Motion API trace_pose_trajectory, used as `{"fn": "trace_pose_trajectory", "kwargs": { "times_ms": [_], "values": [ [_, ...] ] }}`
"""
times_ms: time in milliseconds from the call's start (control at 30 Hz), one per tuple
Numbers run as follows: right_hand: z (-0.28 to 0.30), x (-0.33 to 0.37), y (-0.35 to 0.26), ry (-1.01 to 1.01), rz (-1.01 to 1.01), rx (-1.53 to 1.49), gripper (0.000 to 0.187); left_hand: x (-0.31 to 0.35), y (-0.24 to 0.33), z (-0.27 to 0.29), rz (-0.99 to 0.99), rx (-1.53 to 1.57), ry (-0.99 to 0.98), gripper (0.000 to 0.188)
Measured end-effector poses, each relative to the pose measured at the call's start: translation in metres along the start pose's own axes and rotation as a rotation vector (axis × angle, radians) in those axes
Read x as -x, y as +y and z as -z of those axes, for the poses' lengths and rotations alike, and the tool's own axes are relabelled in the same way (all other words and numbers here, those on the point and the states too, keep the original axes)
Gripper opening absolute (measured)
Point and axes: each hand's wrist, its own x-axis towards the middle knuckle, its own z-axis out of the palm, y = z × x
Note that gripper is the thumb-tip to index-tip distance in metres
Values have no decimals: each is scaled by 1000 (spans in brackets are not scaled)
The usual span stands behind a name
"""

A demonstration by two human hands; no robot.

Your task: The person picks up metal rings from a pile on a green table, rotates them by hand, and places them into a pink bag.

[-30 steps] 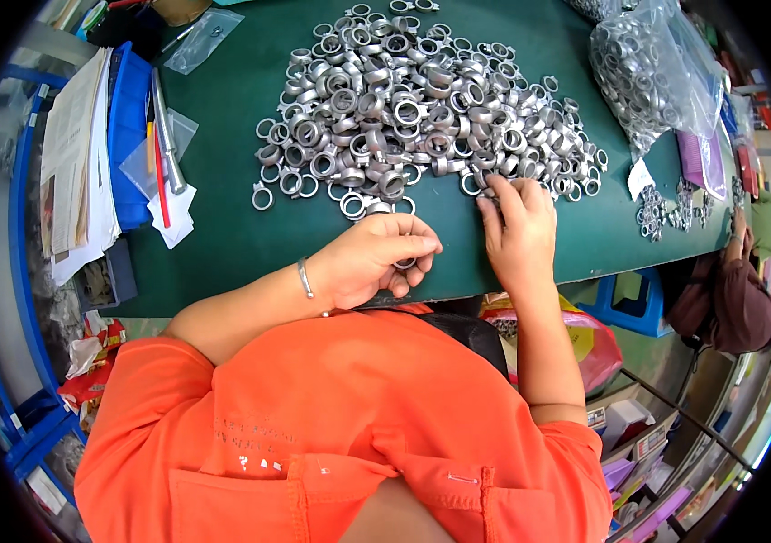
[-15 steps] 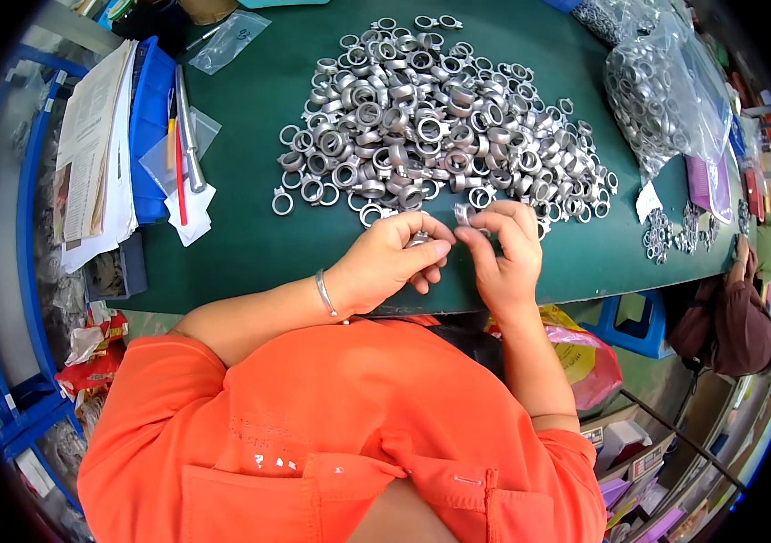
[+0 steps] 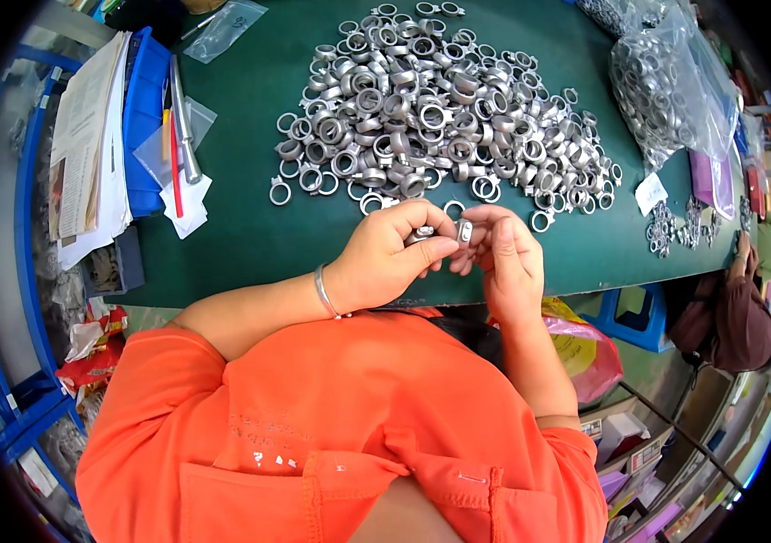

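Observation:
A big heap of silver metal rings with small lugs (image 3: 435,117) lies on the green tabletop just beyond my hands. My left hand (image 3: 385,249) is closed around a metal ring (image 3: 423,233), most of which its fingers cover. Close beside it, my right hand (image 3: 514,262) grips another metal ring (image 3: 465,232) between thumb and fingers, with the ring's flat lug facing up. The fingertips of both hands nearly meet at the near edge of the heap. Whether the two rings touch each other, I cannot tell.
Clear plastic bags of rings (image 3: 652,90) stand at the back right, near small linked metal parts (image 3: 661,231). On the left are a blue tray (image 3: 144,127), papers (image 3: 87,145) and a red pen (image 3: 176,172). A blue stool (image 3: 632,319) and another person (image 3: 737,317) are to the right.
My right hand has turned and its fingers have spread under the ring, which now shows its lug upward. The left hand stays almost in place, still closed on its ring.

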Motion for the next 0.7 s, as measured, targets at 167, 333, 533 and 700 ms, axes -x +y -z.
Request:
{"fn": "trace_pose_trajectory", "kwargs": {
  "times_ms": [167, 333, 533, 700],
  "values": [
    [2, 3, 7, -13, 123, -55, 21, 3, 5, -2, -118, -136, 27, 6],
    [3, 3, 14, -62, 298, -211, 47, -1, 1, 3, 109, 163, 50, 11],
    [-4, 8, 13, -2, 420, -58, 51, -1, 4, 3, 241, 279, 6, 17],
    [-3, 3, 17, -31, 857, 675, 43, 1, 2, 5, 266, 375, -38, 20]
  ]
}}
